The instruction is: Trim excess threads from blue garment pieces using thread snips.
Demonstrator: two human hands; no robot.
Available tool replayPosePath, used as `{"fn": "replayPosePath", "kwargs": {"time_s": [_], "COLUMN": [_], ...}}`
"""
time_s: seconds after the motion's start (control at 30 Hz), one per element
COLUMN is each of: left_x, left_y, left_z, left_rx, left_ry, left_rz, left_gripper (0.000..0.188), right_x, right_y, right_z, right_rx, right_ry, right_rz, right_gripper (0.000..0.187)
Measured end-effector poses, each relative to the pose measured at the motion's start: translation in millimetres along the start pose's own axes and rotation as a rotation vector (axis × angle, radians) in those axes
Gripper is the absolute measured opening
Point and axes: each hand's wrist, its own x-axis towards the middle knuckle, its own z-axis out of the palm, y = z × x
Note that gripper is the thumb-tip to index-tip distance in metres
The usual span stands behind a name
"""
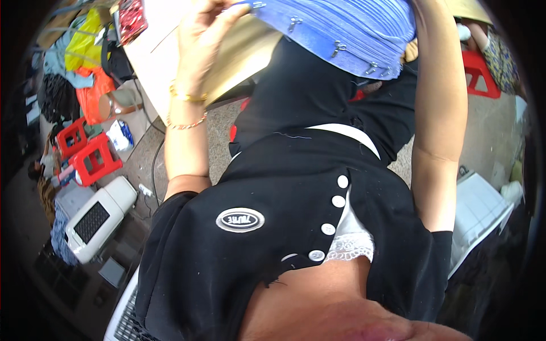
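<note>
My left hand (202, 42) curls its fingers (227, 12) over the upper edge of the blue zipper bundle (341, 28), grasping it. My right hand is out of frame above the forearm; I cannot tell its grip. Step in hand, as I judge it: steadying the bundle above my lap. The next move calls for a firm two-sided hold. The bundle lies just right of my left fingers, over the tan board (239, 57).

Both forearms raised to top edge. Left hand (202, 34) up, fingers curled, wrist slightly bent. Right hand hidden, likely past top edge; arm straight.
</note>
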Motion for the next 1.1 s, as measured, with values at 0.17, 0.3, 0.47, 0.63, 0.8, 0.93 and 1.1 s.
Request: {"fn": "replayPosePath", "kwargs": {"time_s": [0.17, 0.3, 0.47, 0.63, 0.8, 0.93, 1.1], "left_x": [10, 6, -11, 6, 6, 20, 6], "left_y": [-17, 16, 74, 113, 113, 68, 116], "left_z": [56, 65, 66, 65, 71, 85, 73], "left_rx": [-0.621, 0.021, -0.005, 0.641, 0.622, -0.165, 0.714], "left_ry": [-0.325, -0.129, 0.077, -0.313, -0.337, -0.216, -0.323], "left_rz": [0.022, 0.205, 0.055, 0.385, 0.417, 0.837, 0.534], "left_gripper": [0.009, 0.026, 0.024, 0.034, 0.025, 0.022, 0.020], "right_x": [8, -37, -101, -151, -169, -170, -166], "right_y": [74, 17, -29, -46, -65, -67, -66], "right_z": [-26, -42, -49, -42, -38, -25, -24], "right_rx": [-0.302, -0.367, -0.244, -0.319, -0.555, -0.609, -0.656], "right_ry": [-0.057, 0.051, 0.065, -0.069, -0.167, -0.182, -0.202], "right_rz": [0.061, 0.113, 0.021, -0.130, -0.348, -0.455, -0.555], "right_gripper": [0.019, 0.037, 0.027, 0.039, 0.042, 0.045, 0.047]}}
